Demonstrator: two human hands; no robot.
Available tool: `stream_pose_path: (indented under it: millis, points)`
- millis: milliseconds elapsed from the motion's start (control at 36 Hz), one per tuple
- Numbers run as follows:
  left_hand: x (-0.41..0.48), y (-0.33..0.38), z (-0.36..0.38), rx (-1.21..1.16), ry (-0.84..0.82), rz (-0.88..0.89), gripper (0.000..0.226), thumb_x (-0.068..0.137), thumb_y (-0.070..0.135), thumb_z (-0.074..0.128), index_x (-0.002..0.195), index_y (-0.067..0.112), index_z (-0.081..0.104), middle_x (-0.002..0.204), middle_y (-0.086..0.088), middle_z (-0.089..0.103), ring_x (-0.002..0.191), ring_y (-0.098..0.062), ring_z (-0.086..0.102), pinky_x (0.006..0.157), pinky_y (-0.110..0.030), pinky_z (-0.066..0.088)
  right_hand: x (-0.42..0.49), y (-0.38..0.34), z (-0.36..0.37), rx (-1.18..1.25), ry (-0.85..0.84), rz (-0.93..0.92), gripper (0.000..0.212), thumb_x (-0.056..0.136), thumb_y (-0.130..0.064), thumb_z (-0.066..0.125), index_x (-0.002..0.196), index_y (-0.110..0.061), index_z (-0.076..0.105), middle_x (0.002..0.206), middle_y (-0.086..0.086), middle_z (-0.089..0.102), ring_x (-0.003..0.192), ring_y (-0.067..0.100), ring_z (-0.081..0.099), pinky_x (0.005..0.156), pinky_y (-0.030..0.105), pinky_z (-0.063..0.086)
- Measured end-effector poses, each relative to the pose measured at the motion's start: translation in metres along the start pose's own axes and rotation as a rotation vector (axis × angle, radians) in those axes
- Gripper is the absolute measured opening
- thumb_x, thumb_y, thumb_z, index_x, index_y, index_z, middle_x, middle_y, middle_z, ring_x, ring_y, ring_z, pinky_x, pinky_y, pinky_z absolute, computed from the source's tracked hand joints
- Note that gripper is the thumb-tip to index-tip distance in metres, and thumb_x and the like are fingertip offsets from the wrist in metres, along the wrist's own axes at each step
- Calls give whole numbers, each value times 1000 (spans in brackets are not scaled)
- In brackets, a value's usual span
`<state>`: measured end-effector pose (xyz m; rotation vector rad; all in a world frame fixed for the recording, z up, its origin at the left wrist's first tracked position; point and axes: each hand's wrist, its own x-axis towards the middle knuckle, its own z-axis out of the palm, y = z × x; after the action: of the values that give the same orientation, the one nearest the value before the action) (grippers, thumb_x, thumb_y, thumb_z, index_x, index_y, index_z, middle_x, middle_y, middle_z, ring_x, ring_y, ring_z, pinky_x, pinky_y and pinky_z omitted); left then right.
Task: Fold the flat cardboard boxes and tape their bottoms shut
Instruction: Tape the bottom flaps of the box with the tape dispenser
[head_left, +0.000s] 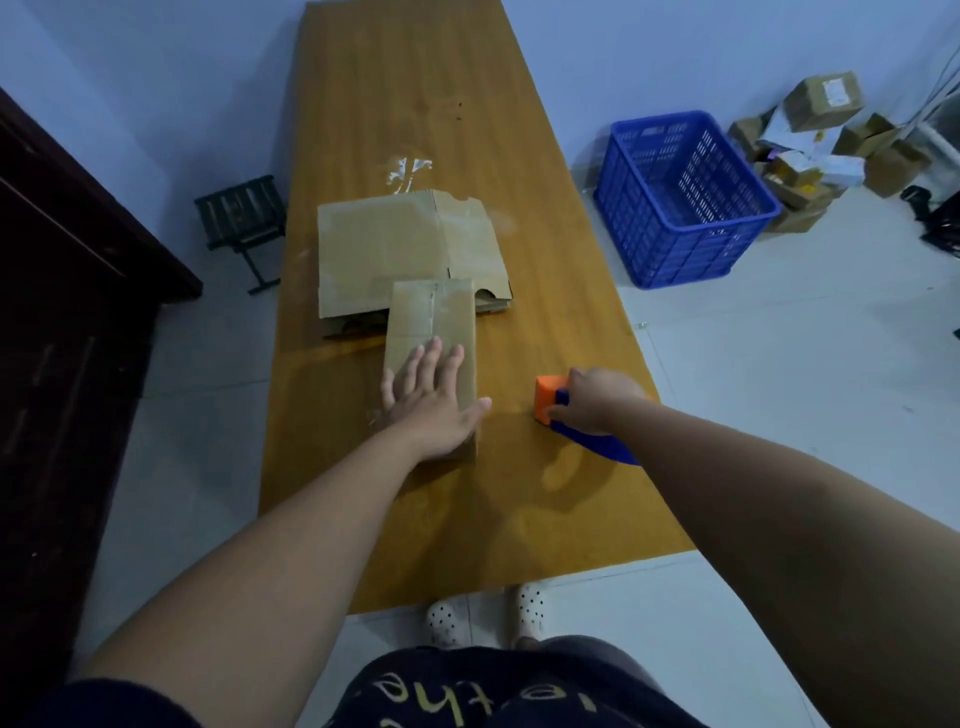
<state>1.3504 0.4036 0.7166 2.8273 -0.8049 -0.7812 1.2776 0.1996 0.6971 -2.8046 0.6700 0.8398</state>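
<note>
A folded cardboard box stands on the wooden table with its taped seam facing up. My left hand presses flat on its near end, fingers spread and straight. To the right, my right hand grips an orange and blue tape dispenser that rests on the table top, apart from the box. Behind the box lies a stack of flat cardboard boxes; the box's far end overlaps its near edge.
A scrap of clear tape is stuck to the table behind the stack. On the floor to the right stand a blue plastic crate and a pile of parcels. A small black stool and a dark cabinet are at left.
</note>
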Motion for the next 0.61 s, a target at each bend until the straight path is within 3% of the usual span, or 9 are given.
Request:
stream_pose_path:
  millis: [167, 306, 444, 611]
  points:
    - [1, 1, 2, 1, 19, -13, 84, 92, 59, 41, 151, 33, -14, 156, 5, -29, 142, -16, -27, 113, -46, -16, 0, -11, 5, -62, 208, -100, 63, 91, -59, 50, 134, -14, 41, 123, 8, 55, 96, 26, 62, 64, 33, 48]
    - [0, 1, 3, 1, 43, -12, 85, 92, 58, 42, 151, 33, -13, 156, 5, -27, 143, -16, -26, 114, -46, -16, -1, -12, 11, -265, 269, -215, 61, 94, -54, 49, 138, -13, 37, 123, 6, 52, 86, 21, 63, 61, 30, 52]
    - [-1, 1, 2, 0, 41, -12, 85, 92, 57, 43, 151, 32, -13, 156, 4, -27, 143, -16, -25, 115, -47, -15, 1, -12, 18, -374, 278, -285, 62, 95, -52, 47, 138, -9, 35, 121, 6, 52, 83, 20, 62, 55, 28, 39]
    - [0, 3, 4, 18, 56, -27, 88, 90, 56, 46, 151, 32, -13, 157, 4, -26, 143, -17, -25, 115, -47, -14, 9, -13, 29, -299, 260, -286, 71, 95, -48, 52, 147, -8, 25, 135, 10, 47, 103, 26, 62, 70, 33, 42]
